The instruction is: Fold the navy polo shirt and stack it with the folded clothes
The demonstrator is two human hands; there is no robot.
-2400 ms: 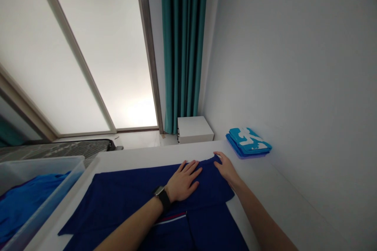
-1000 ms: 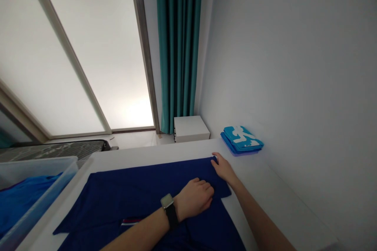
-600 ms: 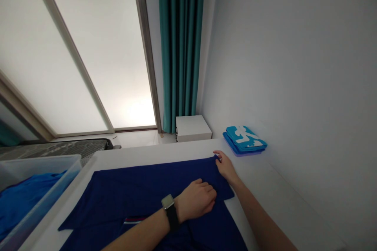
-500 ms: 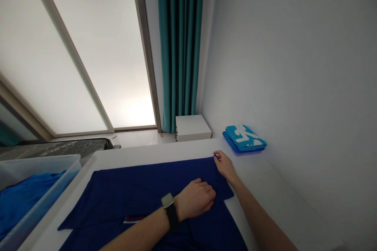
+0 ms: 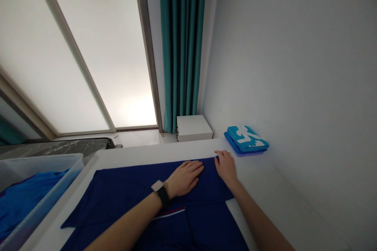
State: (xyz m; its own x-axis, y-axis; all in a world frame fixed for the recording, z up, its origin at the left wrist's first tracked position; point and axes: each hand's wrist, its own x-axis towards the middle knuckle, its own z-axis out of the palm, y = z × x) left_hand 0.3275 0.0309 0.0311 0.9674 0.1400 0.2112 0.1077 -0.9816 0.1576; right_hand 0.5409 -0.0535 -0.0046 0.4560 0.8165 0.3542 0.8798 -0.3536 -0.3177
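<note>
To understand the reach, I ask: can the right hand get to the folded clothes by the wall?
Probably yes: the right hand is at the dark blue cloth, near the folded clothes, and nothing visible stands between them.

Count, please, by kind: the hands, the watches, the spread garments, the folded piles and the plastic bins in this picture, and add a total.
Hands: 2, left hand and right hand
Watch: 1
Spread garment, dark blue: 1
Folded pile, blue: 1
Plastic bin: 1
Total: 6

garment (image 5: 126, 186): matt cloth | bin (image 5: 50, 200): translucent plastic | tabletop (image 5: 262, 192): smooth finish
</note>
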